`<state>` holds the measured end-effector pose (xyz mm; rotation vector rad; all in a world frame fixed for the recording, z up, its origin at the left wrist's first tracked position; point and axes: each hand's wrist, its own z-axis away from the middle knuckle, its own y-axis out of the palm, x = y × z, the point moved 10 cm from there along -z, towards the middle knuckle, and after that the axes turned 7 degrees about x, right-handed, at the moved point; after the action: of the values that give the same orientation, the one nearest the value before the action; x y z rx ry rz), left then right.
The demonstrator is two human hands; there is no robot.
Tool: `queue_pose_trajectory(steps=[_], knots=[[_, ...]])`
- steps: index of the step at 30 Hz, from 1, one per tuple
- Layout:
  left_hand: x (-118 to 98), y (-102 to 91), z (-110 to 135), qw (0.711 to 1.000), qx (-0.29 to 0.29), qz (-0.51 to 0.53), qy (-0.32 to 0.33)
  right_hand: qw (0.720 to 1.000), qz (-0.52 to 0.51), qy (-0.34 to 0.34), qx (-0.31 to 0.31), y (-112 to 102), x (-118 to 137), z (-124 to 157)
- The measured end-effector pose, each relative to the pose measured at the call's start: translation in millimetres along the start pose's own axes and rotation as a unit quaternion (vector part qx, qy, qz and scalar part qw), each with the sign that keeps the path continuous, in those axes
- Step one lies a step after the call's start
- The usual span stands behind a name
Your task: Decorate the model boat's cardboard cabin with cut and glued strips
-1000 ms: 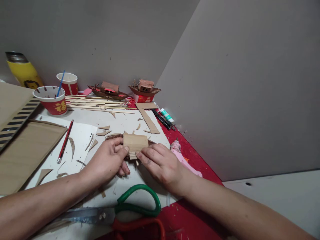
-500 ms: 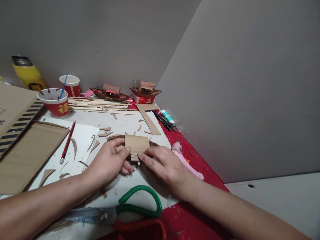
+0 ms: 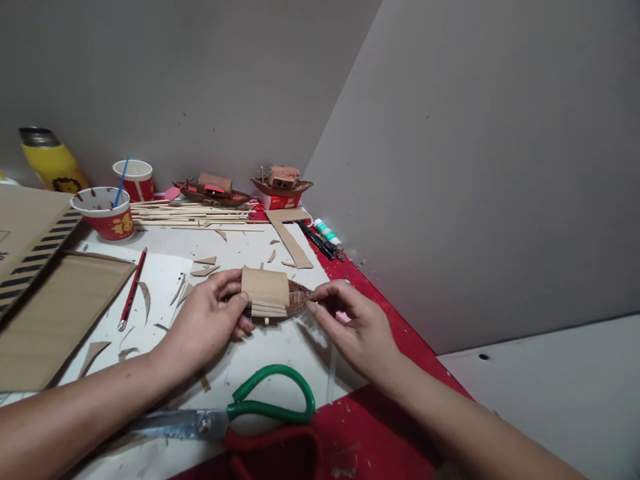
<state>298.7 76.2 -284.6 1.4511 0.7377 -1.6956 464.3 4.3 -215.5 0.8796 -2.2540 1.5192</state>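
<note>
A small model boat (image 3: 298, 295) with a brown hull and a curved, tan cardboard roof (image 3: 265, 288) is between my hands, just over the white paper. My left hand (image 3: 213, 310) grips its left end, thumb against the roof's edge and fingers beneath. With thumb and forefinger, my right hand (image 3: 353, 323) pinches the pointed right tip of the hull. Layered cardboard strips show along the roof's near edge, and a short stick end pokes out below them. Much of the hull's left end is hidden by my left hand.
Large scissors (image 3: 273, 400) lie nearest me. Two finished model boats (image 3: 215, 189) stand at the back beside wooden sticks (image 3: 195, 215). Paper cups (image 3: 107, 223), a yellow bottle (image 3: 53, 163), cardboard sheets (image 3: 90, 293), a red pencil (image 3: 133, 290) and scraps lie left. A glue tube (image 3: 327, 231) lies by the wall.
My right hand has moved from the roof's near right corner out to the hull's right tip, uncovering that end. My left hand keeps its hold. The view has shifted slightly.
</note>
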Motion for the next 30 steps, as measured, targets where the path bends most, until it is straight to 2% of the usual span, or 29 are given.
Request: queue_pose_trajectory(steps=[5,9,11,14,18,20,24,30], knots=[[-18,-15.3,14,0.996,-0.05,-0.03,0.066,0.997,0.035,-0.062,-0.021,-1,10,2],[-34,-20.6,31,0.978,-0.074,-0.151,0.124,0.996,0.039,-0.073,-0.015,-3,17,7],[-35,-15.2,36,0.964,-0.065,-0.218,0.135,0.995,0.048,-0.086,-0.014,-3,22,9],[-27,-2.3,38,0.947,-0.036,-0.292,0.132,0.987,0.074,-0.14,-0.003,4,35,14],[-21,11.1,36,0.914,-0.023,-0.375,0.153,0.967,0.154,-0.201,0.026,22,48,17],[-21,16.2,34,0.897,-0.018,-0.408,0.168,0.951,0.209,-0.228,0.021,29,51,18],[-25,23.8,30,0.869,-0.01,-0.459,0.188,0.921,0.272,-0.279,0.001,36,55,17],[-32,27.6,26,0.859,-0.019,-0.462,0.219,0.919,0.271,-0.285,-0.007,38,51,11]])
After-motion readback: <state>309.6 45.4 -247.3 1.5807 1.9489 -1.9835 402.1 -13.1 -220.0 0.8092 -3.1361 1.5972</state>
